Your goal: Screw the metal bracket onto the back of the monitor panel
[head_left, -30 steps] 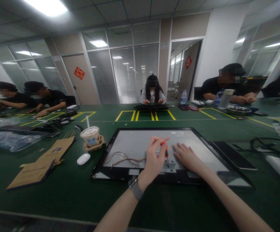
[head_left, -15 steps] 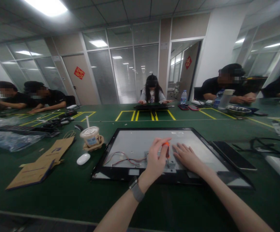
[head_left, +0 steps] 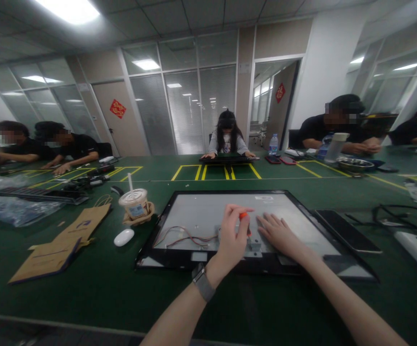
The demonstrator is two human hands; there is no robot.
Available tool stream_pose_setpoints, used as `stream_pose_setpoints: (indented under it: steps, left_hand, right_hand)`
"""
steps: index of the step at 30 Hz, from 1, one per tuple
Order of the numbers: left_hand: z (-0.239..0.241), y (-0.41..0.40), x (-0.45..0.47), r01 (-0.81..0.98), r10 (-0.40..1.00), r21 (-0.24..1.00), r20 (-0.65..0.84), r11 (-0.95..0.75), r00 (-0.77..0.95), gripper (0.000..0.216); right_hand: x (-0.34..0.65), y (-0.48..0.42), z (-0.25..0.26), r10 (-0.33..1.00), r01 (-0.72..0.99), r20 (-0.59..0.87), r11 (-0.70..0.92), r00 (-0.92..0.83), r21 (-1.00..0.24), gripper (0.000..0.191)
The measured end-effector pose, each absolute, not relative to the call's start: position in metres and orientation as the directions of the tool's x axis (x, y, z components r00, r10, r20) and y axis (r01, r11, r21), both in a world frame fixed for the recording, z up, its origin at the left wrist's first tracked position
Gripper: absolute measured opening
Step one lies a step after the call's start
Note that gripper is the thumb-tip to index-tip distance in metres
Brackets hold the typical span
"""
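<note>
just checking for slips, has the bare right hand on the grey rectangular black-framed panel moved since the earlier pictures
No, the right hand lies on the same spot of the panel, unshifted against its small white label.

Left bare hand (head_left: 233, 235) grips orange-handled screwdriver (head_left: 243, 216) over small silver metal bracket (head_left: 255, 246); right bare hand (head_left: 279, 234) rests palm-down on flat, grey, black-framed rectangular panel (head_left: 201, 207).

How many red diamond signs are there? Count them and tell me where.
2: one red sign on the closed door, picture left; another red sign on the open door, picture right.
</note>
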State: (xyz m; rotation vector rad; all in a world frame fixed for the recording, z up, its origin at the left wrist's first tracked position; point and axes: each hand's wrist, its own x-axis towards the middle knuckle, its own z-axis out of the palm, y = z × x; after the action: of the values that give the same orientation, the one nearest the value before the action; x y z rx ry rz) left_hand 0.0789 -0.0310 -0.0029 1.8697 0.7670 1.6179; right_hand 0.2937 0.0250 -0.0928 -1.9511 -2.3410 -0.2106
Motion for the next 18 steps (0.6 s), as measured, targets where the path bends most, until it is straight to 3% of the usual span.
stream_pose_setpoints:
  steps: [4, 12, 18]
  left_hand:
    - [-0.0060, -0.0259, 0.0775, -0.014, 0.735, 0.740, 0.670, -0.673, 0.109, 0.034]
    - [-0.0026, -0.0251, 0.0756, 0.086, 0.741, 0.736, 0.667, -0.672, 0.082, 0.020]
    - [-0.0027, -0.0219, 0.0742, -0.064, 0.766, 0.778, 0.626, -0.624, 0.146, 0.031]
  right_hand:
    - [0.2951, 0.0252, -0.0945, 0.967, 0.982, 0.171, 0.181, -0.186, 0.046, 0.055]
    - [0.2950, 0.0262, -0.0973, 0.965, 0.982, 0.182, 0.180, -0.187, 0.055, 0.054]
    - [0.2970, 0.0270, -0.1003, 0.957, 0.979, 0.209, 0.198, -0.202, 0.040, 0.054]
